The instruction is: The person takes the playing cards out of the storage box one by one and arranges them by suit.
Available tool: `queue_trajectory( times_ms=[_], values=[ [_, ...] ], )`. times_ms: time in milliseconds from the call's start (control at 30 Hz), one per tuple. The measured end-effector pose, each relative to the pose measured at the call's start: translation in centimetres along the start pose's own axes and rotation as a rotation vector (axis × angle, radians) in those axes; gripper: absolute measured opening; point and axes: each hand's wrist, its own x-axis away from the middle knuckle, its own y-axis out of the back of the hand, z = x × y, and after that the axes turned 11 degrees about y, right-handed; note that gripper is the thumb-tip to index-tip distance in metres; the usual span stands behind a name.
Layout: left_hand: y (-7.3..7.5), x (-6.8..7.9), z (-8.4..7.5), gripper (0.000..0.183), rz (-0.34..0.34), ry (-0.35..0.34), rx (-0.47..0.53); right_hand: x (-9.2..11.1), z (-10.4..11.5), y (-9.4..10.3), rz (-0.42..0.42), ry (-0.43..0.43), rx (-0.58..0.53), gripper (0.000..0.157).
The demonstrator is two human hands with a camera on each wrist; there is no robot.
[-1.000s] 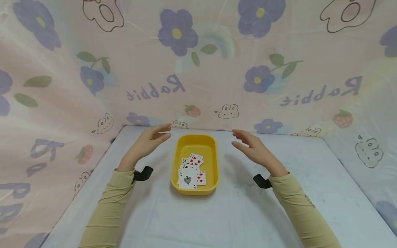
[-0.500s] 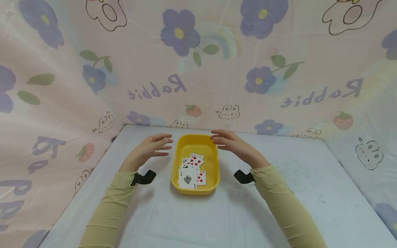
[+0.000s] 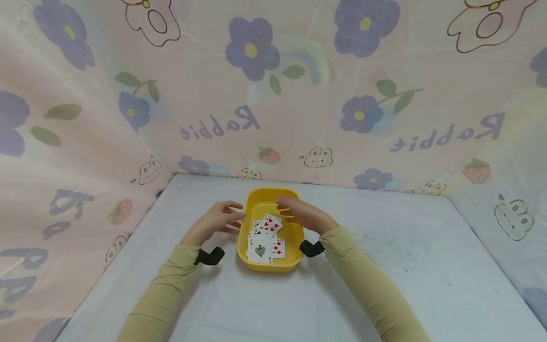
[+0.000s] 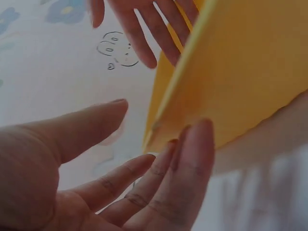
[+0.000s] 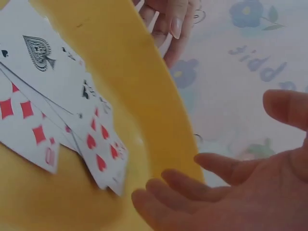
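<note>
A shallow yellow plastic tray [image 3: 270,268] with rounded corners sits on the table. Several playing cards lie overlapping inside: an ace of spades [image 3: 260,249] in front, a ten of diamonds [image 3: 279,249] partly under it, and hearts cards [image 3: 272,223] farther back. My left hand [image 3: 215,221] is beside the tray's left wall, fingertips close to its outside; the left wrist view shows thumb and fingers spread apart. Over the tray's right rim reaches my right hand [image 3: 305,214], its fingers relaxed above the far part of the inside. In the right wrist view that hand [image 5: 226,197] holds nothing.
A white-covered table [image 3: 406,266] carries the tray. Flower and rabbit print sheeting [image 3: 295,114] hangs along its back and sides. A black strap-like piece [image 3: 211,256] sticks out at the left wrist, and another black piece [image 3: 312,248] at the right.
Both hands have moved inward and nearer to me, the right one farther, from right of the tray to over it. The left hand has come closer to the tray's left side. The cards stay put.
</note>
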Motion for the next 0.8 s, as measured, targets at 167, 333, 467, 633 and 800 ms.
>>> queue_trajectory(
  times_ms=[167,333,467,633,800],
  values=[
    [-0.6,-0.4,0.3,0.043,-0.027,0.023,-0.048,-1.1,-0.6,-0.9,-0.036,-0.057,-0.036,0.065],
    [-0.9,-0.2,0.0,0.038,-0.044,0.037,-0.068,-2.1,-0.8,-1.4,-0.08,-0.091,-0.053,0.062],
    [-1.0,0.0,-0.2,0.036,-0.043,0.04,-0.072,-2.5,-0.9,-1.6,-0.094,-0.113,-0.008,0.063],
    [-0.9,0.1,-0.3,0.037,-0.023,0.038,-0.072,-2.2,-0.8,-1.7,-0.033,-0.127,0.079,0.06],
    [-0.8,0.1,-0.3,0.036,-0.016,0.042,-0.068,-2.1,-1.2,-1.9,0.073,-0.114,0.146,0.055]
  ],
)
